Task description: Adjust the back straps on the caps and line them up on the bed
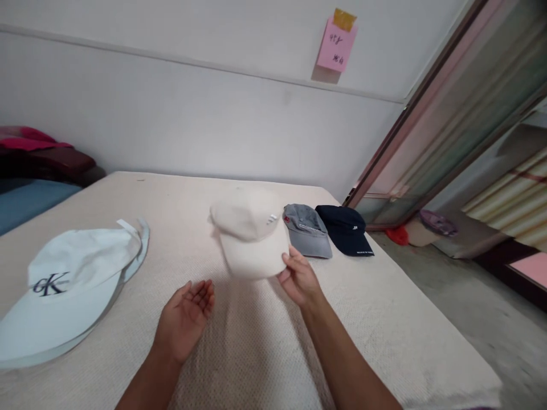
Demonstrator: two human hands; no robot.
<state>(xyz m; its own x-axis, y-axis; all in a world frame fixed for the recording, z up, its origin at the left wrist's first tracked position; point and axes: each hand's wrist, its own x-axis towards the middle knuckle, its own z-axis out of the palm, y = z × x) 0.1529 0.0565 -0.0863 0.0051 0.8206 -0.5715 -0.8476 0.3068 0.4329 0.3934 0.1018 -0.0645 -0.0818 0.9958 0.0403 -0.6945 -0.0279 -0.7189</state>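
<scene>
A cream baseball cap (248, 222), slightly blurred, is held over the covered table (359, 319) with its brim toward me. My right hand (299, 276) pinches the right corner of that brim between thumb and fingers. My left hand (186, 313) is apart from the cap, palm up, fingers loosely curled with nothing in them. Left of it lies a pale baseball cap (85, 285) with dark "CK" letters on its front and a loose strap at the back. To the right of the cream cap are a grey cap (307, 230) and a navy cap (345, 229), side by side.
A white wall (205, 114) stands behind the table, with a pink note (337, 45) taped on it. Beyond the table's right edge are a sliding door frame (414, 125), the floor (461, 285) and a red item (397, 236). Dark and pink items (38, 139) sit at far left.
</scene>
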